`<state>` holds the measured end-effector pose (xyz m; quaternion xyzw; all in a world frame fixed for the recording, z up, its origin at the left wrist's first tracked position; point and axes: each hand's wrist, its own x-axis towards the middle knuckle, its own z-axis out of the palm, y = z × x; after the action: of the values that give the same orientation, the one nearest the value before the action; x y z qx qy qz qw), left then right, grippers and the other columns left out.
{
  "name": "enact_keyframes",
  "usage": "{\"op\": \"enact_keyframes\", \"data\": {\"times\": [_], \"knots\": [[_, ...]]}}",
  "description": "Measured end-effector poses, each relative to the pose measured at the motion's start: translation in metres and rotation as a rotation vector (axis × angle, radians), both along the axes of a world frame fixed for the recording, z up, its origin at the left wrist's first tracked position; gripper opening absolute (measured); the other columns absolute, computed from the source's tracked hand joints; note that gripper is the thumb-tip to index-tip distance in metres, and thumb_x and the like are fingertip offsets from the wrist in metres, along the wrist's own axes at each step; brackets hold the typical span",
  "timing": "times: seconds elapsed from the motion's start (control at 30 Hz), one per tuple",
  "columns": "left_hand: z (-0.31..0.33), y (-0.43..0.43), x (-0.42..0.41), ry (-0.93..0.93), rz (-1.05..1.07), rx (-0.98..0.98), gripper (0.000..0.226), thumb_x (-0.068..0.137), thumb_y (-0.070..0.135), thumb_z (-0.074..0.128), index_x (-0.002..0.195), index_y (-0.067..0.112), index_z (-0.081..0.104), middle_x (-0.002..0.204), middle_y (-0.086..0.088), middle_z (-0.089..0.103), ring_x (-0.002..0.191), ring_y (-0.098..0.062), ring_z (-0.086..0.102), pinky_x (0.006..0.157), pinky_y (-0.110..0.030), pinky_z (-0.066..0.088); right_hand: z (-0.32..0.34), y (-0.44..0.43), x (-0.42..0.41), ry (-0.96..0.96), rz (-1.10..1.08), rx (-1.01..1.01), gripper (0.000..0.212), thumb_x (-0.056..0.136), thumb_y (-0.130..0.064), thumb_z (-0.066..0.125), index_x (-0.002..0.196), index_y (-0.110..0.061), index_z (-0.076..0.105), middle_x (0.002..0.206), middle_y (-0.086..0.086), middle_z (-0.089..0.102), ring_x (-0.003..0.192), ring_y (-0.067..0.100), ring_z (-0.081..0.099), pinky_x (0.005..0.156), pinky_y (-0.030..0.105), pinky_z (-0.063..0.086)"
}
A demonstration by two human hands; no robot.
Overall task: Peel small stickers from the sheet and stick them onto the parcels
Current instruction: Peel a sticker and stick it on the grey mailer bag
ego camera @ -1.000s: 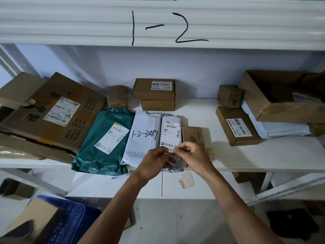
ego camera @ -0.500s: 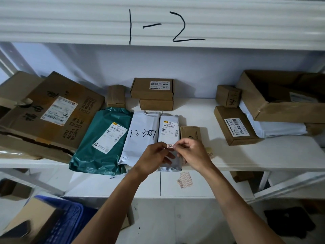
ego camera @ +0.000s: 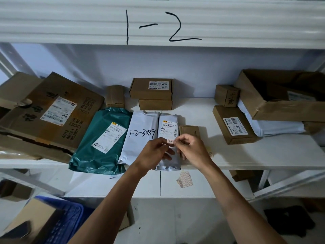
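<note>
Since a second ago my hands have carried the small sticker a little way up the narrow grey mailer, to just under its shipping label. My left hand and right hand each pinch one end, the other fingers curled. I cannot tell whether it touches yet. Pressing it down looks next. The sticker sheet lies on the lower shelf.

White shelf; pale wall; dim light

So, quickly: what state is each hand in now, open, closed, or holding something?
Left hand: closed, pinching the small sticker.
Right hand: closed, pinching the same sticker.
</note>
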<state>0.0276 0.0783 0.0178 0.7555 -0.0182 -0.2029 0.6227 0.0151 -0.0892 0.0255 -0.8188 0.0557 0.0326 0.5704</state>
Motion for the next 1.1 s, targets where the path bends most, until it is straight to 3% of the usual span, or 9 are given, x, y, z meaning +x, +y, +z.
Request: {"op": "enact_keyframes", "data": {"times": [0.13, 0.3, 0.37, 0.63, 0.73, 0.87, 1.03, 1.1], "knots": [[-0.001, 0.000, 0.002, -0.011, -0.004, 0.008, 0.023, 0.099, 0.005, 0.046, 0.101, 0.010, 0.068, 0.089, -0.012, 0.077, 0.086, -0.037, 0.072, 0.088, -0.054, 0.056, 0.002, 0.001, 0.000, -0.004, -0.008, 0.011, 0.010, 0.097, -0.016, 0.065, 0.099, -0.007, 0.070, 0.068, 0.000, 0.066, 0.042, -0.003, 0.053, 0.045, 0.014, 0.040], [0.003, -0.001, 0.003, -0.007, 0.011, -0.053, 0.025, 0.099, -0.003, 0.044, 0.098, 0.006, 0.067, 0.091, -0.022, 0.074, 0.075, -0.026, 0.070, 0.071, -0.028, 0.059, 0.002, 0.002, 0.004, -0.002, -0.012, 0.008, 0.009, 0.096, -0.014, 0.065, 0.097, -0.007, 0.070, 0.064, 0.001, 0.064, 0.039, 0.001, 0.046, 0.044, 0.019, 0.039], [0.003, -0.001, 0.004, -0.004, 0.009, -0.057, 0.025, 0.099, -0.003, 0.043, 0.100, 0.003, 0.067, 0.089, -0.021, 0.073, 0.070, -0.021, 0.070, 0.067, -0.024, 0.058, 0.002, 0.002, 0.005, -0.001, -0.019, 0.013, 0.009, 0.096, -0.014, 0.065, 0.097, -0.006, 0.069, 0.063, 0.002, 0.063, 0.038, 0.002, 0.045, 0.044, 0.020, 0.039], [0.006, 0.002, 0.006, 0.000, 0.003, 0.010, 0.027, 0.099, 0.001, 0.046, 0.106, -0.003, 0.072, 0.088, -0.019, 0.076, 0.072, -0.025, 0.069, 0.064, -0.020, 0.056, 0.002, 0.003, 0.005, -0.010, -0.022, -0.072, 0.010, 0.096, -0.015, 0.064, 0.098, -0.006, 0.070, 0.067, 0.001, 0.066, 0.039, -0.005, 0.051, 0.046, 0.009, 0.037], [0.008, 0.003, 0.007, -0.002, 0.019, 0.024, 0.027, 0.098, 0.002, 0.048, 0.104, -0.005, 0.073, 0.082, -0.018, 0.076, 0.069, -0.023, 0.068, 0.064, -0.021, 0.057, 0.000, 0.004, 0.005, -0.023, -0.015, -0.081, 0.011, 0.097, -0.017, 0.064, 0.098, -0.007, 0.070, 0.069, 0.004, 0.067, 0.041, -0.005, 0.051, 0.049, 0.011, 0.039], [0.007, 0.004, 0.010, -0.001, 0.034, 0.053, 0.024, 0.100, 0.008, 0.051, 0.100, -0.001, 0.073, 0.078, -0.017, 0.076, 0.068, -0.028, 0.069, 0.075, -0.036, 0.058, -0.004, 0.006, 0.004, -0.048, -0.012, -0.098, 0.011, 0.097, -0.020, 0.065, 0.096, -0.010, 0.071, 0.071, 0.003, 0.070, 0.045, -0.005, 0.054, 0.055, 0.020, 0.043], [0.002, 0.013, 0.016, -0.016, 0.121, 0.066, 0.020, 0.099, 0.004, 0.052, 0.113, 0.005, 0.065, 0.076, -0.012, 0.072, 0.055, -0.019, 0.065, 0.057, -0.025, 0.057, -0.002, 0.000, 0.003, -0.027, -0.005, -0.021, 0.010, 0.096, -0.014, 0.064, 0.089, -0.009, 0.071, 0.068, 0.005, 0.070, 0.040, 0.004, 0.049, 0.048, 0.024, 0.041], [0.000, 0.016, 0.017, -0.037, 0.169, 0.056, 0.017, 0.096, 0.002, 0.056, 0.109, 0.005, 0.066, 0.079, -0.012, 0.067, 0.055, -0.018, 0.064, 0.054, -0.023, 0.056, -0.002, -0.003, 0.004, 0.030, 0.021, 0.070, 0.012, 0.096, -0.012, 0.064, 0.087, -0.008, 0.071, 0.067, 0.007, 0.069, 0.040, 0.011, 0.047, 0.046, 0.025, 0.039]]}}
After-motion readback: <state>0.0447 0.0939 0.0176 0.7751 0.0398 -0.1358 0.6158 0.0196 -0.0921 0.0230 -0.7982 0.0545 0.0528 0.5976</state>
